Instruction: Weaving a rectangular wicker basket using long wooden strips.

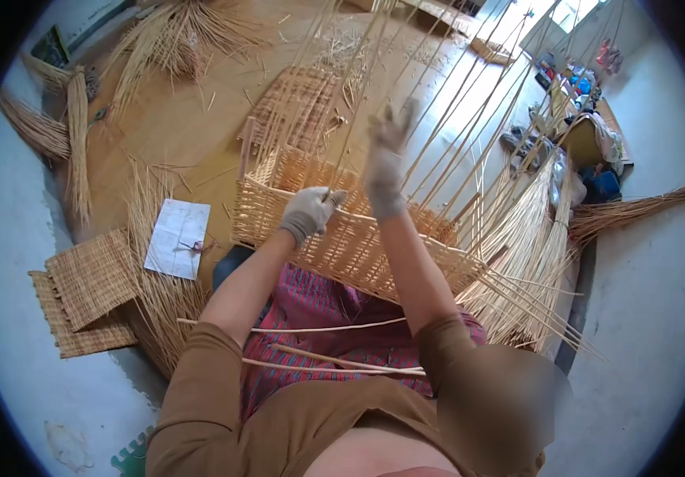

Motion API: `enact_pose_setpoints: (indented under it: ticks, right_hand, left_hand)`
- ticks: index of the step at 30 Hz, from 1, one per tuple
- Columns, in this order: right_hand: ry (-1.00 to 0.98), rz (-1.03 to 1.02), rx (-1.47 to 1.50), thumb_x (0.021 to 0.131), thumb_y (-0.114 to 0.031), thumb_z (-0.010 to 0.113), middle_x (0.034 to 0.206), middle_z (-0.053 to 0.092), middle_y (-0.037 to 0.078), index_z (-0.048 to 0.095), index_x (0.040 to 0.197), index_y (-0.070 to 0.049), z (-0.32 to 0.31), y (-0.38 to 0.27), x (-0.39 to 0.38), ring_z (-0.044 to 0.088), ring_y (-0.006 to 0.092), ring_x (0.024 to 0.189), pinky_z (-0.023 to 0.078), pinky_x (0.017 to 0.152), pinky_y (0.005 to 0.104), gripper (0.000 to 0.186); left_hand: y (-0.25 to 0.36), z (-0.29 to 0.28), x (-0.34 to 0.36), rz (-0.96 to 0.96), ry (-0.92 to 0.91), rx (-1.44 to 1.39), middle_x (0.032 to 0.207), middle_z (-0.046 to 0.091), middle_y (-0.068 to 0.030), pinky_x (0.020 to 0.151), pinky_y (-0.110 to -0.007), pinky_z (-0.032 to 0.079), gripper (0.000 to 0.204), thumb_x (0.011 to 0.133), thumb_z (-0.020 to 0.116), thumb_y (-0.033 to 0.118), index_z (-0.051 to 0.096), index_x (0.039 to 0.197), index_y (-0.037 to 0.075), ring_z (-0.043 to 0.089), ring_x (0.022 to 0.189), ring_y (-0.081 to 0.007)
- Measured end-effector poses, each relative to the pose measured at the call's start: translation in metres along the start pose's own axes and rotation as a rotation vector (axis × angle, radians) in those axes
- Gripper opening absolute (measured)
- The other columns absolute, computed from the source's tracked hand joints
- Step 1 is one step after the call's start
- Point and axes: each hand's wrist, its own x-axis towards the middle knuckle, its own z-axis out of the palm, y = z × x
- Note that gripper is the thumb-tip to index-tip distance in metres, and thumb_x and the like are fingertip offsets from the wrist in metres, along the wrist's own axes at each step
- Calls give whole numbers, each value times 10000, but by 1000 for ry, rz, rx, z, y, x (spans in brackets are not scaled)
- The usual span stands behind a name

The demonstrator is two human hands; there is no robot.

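Observation:
A rectangular wicker basket (338, 256) of pale woven cane sits across my lap, with long upright canes (455, 102) rising from its rim. My left hand (309, 213), in a whitish glove, is closed on the near rim, thumb and fingers pinching the weave there. Raised over the basket's middle, my gloved right hand (388, 155) has its fingers spread and slightly blurred, among the upright canes. I see nothing held in it. Several loose canes (330, 327) lie across the striped red cloth (298, 300) on my lap.
Bundles of cane (529, 250) lean at right; more cane (171, 48) lies at far left. Woven panels (92, 278) and a white paper sheet (177, 238) are at left. Another woven panel (298, 103) lies beyond the basket. Shoes (527, 147) stand by the right wall.

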Motion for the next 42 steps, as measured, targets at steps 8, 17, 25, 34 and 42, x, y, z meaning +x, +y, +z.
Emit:
enact_pose_setpoints:
  ticks: [8, 17, 25, 34, 42]
  right_hand:
    - [220, 454, 699, 1129, -526, 430, 533, 217, -62, 641, 902, -112, -152, 3, -135, 256, 123, 502, 389, 587, 303, 517]
    - [383, 441, 652, 1151, -472, 408, 594, 236, -27, 477, 734, -142, -70, -70, -157, 219, 152, 557, 349, 639, 372, 536]
    - [597, 372, 602, 1127, -242, 535, 1024, 712, 91, 584, 1149, -75, -205, -45, -165, 716, 244, 989, 585, 997, 421, 174]
    - [234, 361, -146, 1075, -55, 600, 1202, 700, 113, 512, 1283, -143, -234, -61, -105, 716, 277, 1097, 589, 1016, 447, 242]
    - [21, -185, -371, 1083, -129, 575, 1139, 579, 66, 485, 1530, -148, -157, -53, 8, 635, 192, 1025, 539, 1018, 373, 456]
  left_hand:
    - [-7, 6, 4, -45, -82, -380, 763, 674, -78, 580, -308, 549, 440, 858, 919, 346, 618, 943, 36, 663, 644, -126]
    - [-7, 45, 1, -43, 339, -33, 685, 601, -114, 675, -439, 516, 567, 707, 991, 434, 551, 847, 105, 623, 666, -283]
    - [46, 58, -14, 473, 606, 45, 1014, 736, -202, 859, -421, 557, 325, 996, 751, 315, 668, 1135, 34, 723, 957, -353]
    - [32, 92, 15, 119, -248, 92, 829, 750, -92, 589, -328, 587, 488, 1024, 683, 520, 733, 1008, 35, 760, 666, -170]
    - [47, 91, 9, -157, -158, -56, 807, 751, -111, 587, -322, 578, 474, 1034, 671, 513, 738, 1040, 43, 746, 635, -177]
